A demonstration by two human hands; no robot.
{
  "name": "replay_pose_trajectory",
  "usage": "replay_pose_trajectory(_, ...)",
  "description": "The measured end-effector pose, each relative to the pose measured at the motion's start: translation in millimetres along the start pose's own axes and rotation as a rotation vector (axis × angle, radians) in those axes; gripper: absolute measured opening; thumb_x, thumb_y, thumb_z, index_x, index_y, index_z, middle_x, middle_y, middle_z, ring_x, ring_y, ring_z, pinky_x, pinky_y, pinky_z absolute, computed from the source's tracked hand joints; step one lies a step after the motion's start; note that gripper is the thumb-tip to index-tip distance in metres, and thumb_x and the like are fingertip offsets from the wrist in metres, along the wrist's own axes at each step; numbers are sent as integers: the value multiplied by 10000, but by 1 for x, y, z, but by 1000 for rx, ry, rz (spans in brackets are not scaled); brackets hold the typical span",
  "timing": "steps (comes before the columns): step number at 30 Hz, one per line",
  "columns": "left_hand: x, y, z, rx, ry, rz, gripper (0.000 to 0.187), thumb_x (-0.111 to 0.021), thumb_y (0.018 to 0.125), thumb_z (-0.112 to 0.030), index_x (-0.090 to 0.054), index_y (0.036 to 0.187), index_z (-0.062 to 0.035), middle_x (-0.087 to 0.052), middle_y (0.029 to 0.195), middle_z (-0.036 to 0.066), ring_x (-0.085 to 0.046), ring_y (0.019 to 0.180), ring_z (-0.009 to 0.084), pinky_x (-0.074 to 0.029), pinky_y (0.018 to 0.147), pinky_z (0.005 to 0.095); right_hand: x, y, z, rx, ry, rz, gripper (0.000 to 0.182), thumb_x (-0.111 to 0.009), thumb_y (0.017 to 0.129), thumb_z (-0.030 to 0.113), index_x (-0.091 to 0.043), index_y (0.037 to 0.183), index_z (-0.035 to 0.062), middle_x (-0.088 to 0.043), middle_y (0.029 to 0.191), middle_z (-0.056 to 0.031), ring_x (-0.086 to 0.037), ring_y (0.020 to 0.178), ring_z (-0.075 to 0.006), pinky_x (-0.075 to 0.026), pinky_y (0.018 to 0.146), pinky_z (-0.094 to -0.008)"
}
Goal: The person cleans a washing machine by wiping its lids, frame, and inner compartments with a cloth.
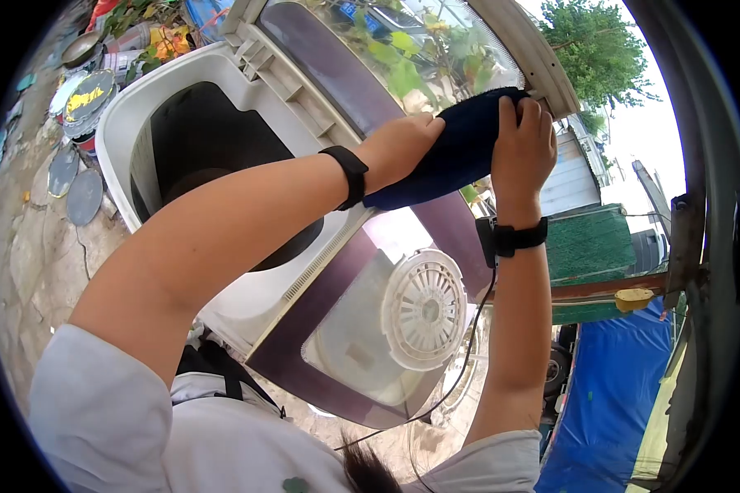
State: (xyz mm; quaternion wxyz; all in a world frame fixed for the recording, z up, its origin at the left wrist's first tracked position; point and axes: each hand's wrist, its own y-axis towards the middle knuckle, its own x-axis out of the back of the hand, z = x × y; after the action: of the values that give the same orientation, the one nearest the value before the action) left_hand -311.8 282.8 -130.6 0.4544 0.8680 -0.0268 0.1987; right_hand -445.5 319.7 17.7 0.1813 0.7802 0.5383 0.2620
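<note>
A: Hands?
B: Left hand (393,151) clamped on the dark blue cloth (462,150) at its nine o'clock; right hand (524,156), its three.
A: Cloth position?
B: One o'clock from view centre; round vented cover (425,309), five.

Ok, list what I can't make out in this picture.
All in the head view:
Dark blue cloth: its far side is turned away, and the right hand covers part of its edge.
White tub: its inside is too dark to read, and the left forearm crosses it.
Blue sheet: cut off by the bottom edge.
</note>
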Motion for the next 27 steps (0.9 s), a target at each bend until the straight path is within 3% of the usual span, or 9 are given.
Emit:
replay_pose_trajectory(5, -1, -38, 16, 179, -5, 263, 199, -510, 860, 14, -495, 1058, 35, -582, 989, 210, -598, 944, 414, -502, 802, 444, -5, -15, 58, 83, 76, 226, 196, -630, 750, 113, -621, 940, 66, -548, 905, -42, -572, 867, -190, -499, 746, -295)
replay_pose_trajectory(7, -2, -41, 15, 172, -15, 242, 189, -498, 862, 10, -509, 1050, 30, -591, 1001, 216, -598, 963, 416, -504, 811, 440, -2, -25, 77, 141, 234, 384, 162, -640, 728, 109, -640, 885, 68, -571, 912, -59, -578, 898, -204, -488, 776, -317)
replay_pose_trajectory(10, 10, -32, 18, 142, 45, 266, 176, -486, 857, 14, -540, 1025, 19, -608, 1004, 218, -601, 982, 415, -504, 824, 438, 5, -15, 64, 176, 270, 360, 94, -643, 715, 105, -650, 805, 83, -580, 924, -60, -572, 931, -226, -467, 819, -343)
replay_pose_trajectory(12, 30, -18, 24, 121, 37, 204, 186, -484, 849, 19, -586, 1004, -1, -626, 983, 207, -605, 985, 410, -501, 834, 443, 11, -1, 48, 69, 201, 318, 13, -637, 709, 98, -645, 719, 101, -575, 915, -49, -555, 942, -239, -451, 837, -347)
replay_pose_trajectory(14, 38, -10, 31, 234, 12, 233, 181, -503, 851, 0, -614, 994, -4, -632, 982, 194, -609, 985, 396, -507, 836, 431, 8, -1, 37, 55, 175, 216, 45, -633, 726, 107, -642, 768, 93, -572, 913, -48, -555, 929, -228, -449, 839, -341)
replay_pose_trajectory(17, 32, -21, 31, 77, 204, 225, 153, -535, 843, -28, -643, 951, -14, -640, 981, 175, -626, 978, 359, -521, 838, 399, 4, -11, 58, 106, 31, 300, 106, -637, 736, 123, -634, 837, 91, -568, 910, -41, -559, 931, -214, -446, 845, -335)
replay_pose_trajectory(20, 17, -41, 30, -105, 520, 521, 128, -555, 831, -41, -660, 902, -24, -647, 977, 154, -647, 960, 317, -535, 833, 372, -3, -25, 85, 141, 154, 381, 185, -656, 732, 122, -628, 911, 87, -571, 927, -35, -563, 953, -201, -448, 846, -321)
replay_pose_trajectory(24, 13, -43, 44, -27, 392, 475, 131, -555, 826, -42, -670, 889, -34, -652, 952, 134, -651, 966, 299, -541, 824, 358, -20, -38, 115, 193, 363, 509, 100, -679, 722, 83, -661, 812, 124, -606, 895, -35, -594, 944, -212, -474, 807, -309)
replay_pose_trajectory(27, 53, -37, 49, 41, 362, 506, 168, -546, 823, -22, -670, 935, -36, -658, 951, 156, -640, 965, 341, -521, 850, 399, 3, -28, 99, -66, 688, 641, 156, -667, 722, 37, -708, 859, 99, -622, 903, -70, -635, 920, -281, -516, 772, -373)
